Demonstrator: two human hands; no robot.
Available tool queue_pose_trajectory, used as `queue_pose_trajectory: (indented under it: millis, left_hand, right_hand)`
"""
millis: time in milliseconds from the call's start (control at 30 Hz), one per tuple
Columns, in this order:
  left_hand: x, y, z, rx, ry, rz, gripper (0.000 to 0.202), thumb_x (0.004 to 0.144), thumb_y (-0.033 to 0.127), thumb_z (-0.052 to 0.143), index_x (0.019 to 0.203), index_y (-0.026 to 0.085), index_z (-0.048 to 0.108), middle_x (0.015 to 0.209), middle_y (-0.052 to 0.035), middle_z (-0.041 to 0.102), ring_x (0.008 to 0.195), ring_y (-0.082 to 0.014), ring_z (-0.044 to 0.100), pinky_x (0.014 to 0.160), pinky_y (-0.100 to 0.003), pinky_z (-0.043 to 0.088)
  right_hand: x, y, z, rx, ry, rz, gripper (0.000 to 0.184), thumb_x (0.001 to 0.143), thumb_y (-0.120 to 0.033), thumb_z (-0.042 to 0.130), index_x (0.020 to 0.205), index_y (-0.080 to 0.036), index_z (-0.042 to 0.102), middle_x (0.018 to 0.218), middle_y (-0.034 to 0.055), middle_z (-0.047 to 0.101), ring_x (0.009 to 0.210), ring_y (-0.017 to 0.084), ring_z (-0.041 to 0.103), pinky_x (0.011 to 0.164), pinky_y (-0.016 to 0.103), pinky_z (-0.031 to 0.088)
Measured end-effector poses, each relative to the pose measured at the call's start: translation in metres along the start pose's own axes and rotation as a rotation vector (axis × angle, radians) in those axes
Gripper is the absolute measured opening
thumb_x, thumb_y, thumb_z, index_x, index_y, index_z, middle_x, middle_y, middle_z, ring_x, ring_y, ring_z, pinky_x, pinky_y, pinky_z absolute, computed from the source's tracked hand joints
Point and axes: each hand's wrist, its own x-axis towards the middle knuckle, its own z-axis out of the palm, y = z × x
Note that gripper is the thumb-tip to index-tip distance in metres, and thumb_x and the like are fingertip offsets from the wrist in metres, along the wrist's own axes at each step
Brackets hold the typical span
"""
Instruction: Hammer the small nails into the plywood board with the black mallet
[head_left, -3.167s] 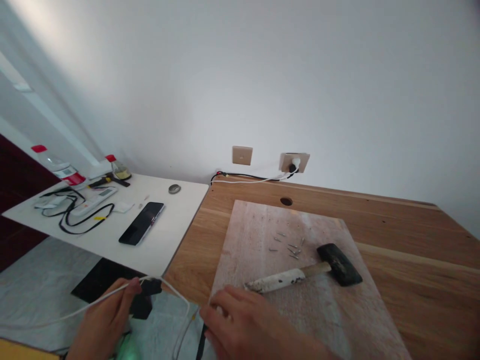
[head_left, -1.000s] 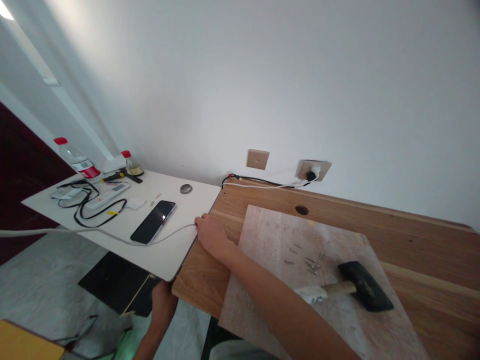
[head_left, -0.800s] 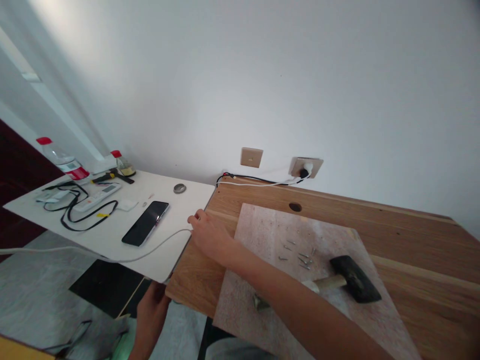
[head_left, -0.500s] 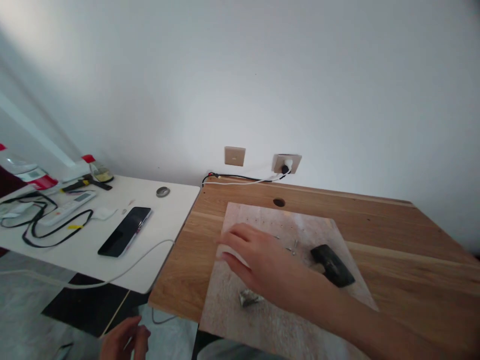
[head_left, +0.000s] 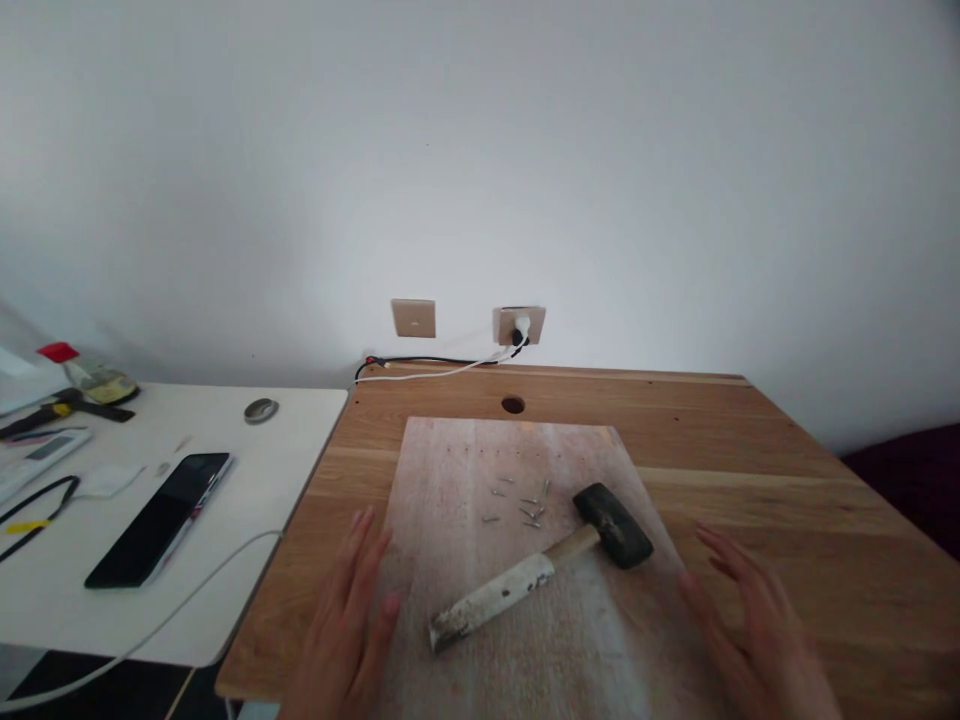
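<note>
Pinkish, flat on table [head_left: 720, 420]: note board [head_left: 472, 555] between left hand [head_left: 345, 625] and right hand [head_left: 757, 630], both empty with fingers [head_left: 366, 575] spread wide by its side edges, contact unclear, with hammer [head_left: 529, 578] slanting across, handle [head_left: 491, 602] toward left, head [head_left: 613, 525] toward right.

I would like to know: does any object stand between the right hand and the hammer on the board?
Nothing visible does: only the surfaces of the wooden table and board separate the right hand from the hammer. The nails lie left of its head.
</note>
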Motion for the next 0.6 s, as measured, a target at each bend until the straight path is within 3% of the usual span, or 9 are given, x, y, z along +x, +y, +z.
queue_pose_trajectory:
  millis: [100,200,300,400,500,600]
  left_hand:
    - [0.026,-0.006,0.017,0.001,-0.156,0.078,0.061,0.105,0.037,0.047,0.163,0.038,0.032,0.172,-0.0021,0.033,0.157,-0.0269,0.04,0.119,-0.05,0.054]
    - [0.033,-0.011,0.027,-0.03,-0.205,0.083,0.053,0.104,0.039,0.048,0.157,0.037,0.045,0.17,-0.0015,0.037,0.158,-0.0271,0.038,0.121,-0.054,0.05]
    - [0.028,-0.01,0.026,-0.103,-0.142,-0.007,0.046,0.106,0.038,0.044,0.15,0.033,0.056,0.164,-0.0027,0.048,0.152,-0.0242,0.047,0.12,-0.05,0.052]
    - [0.017,-0.012,0.019,-0.14,-0.042,-0.069,0.042,0.105,0.045,0.043,0.133,0.028,0.07,0.146,-0.0058,0.066,0.134,-0.0223,0.066,0.113,-0.042,0.06]
    - [-0.001,-0.028,0.008,-0.101,0.036,-0.116,0.044,0.103,0.054,0.045,0.111,0.027,0.079,0.115,-0.0071,0.078,0.105,-0.0206,0.077,0.095,-0.032,0.068]
    - [-0.024,-0.054,-0.002,-0.066,0.125,-0.193,0.046,0.098,0.063,0.049,0.099,0.029,0.08,0.098,-0.0052,0.079,0.093,-0.0218,0.077,0.087,-0.034,0.07]
  right_hand:
    - [-0.011,0.02,0.017,0.017,-0.212,-0.06,0.051,0.105,-0.05,0.045,0.151,-0.027,0.052,0.154,0.0114,0.06,0.137,0.035,0.062,0.111,0.057,0.055]
    - [-0.015,0.024,0.02,0.029,-0.239,-0.089,0.05,0.106,-0.047,0.045,0.152,-0.027,0.053,0.155,0.0093,0.06,0.139,0.032,0.06,0.114,0.053,0.054]
    - [-0.014,0.023,0.017,0.017,-0.203,-0.109,0.05,0.106,-0.046,0.047,0.151,-0.025,0.055,0.152,0.0106,0.062,0.138,0.032,0.06,0.113,0.052,0.054]
    - [-0.013,0.023,0.014,0.011,-0.234,-0.183,0.048,0.106,-0.044,0.047,0.148,-0.024,0.057,0.154,0.0098,0.061,0.139,0.031,0.06,0.11,0.05,0.056]
    - [-0.014,0.028,0.013,0.012,-0.216,-0.202,0.045,0.106,-0.044,0.048,0.146,-0.027,0.057,0.151,0.0076,0.064,0.136,0.03,0.063,0.107,0.05,0.059]
    - [-0.016,0.032,0.013,0.023,-0.178,-0.182,0.042,0.105,-0.047,0.05,0.142,-0.03,0.059,0.143,0.0069,0.07,0.128,0.03,0.069,0.103,0.049,0.063]
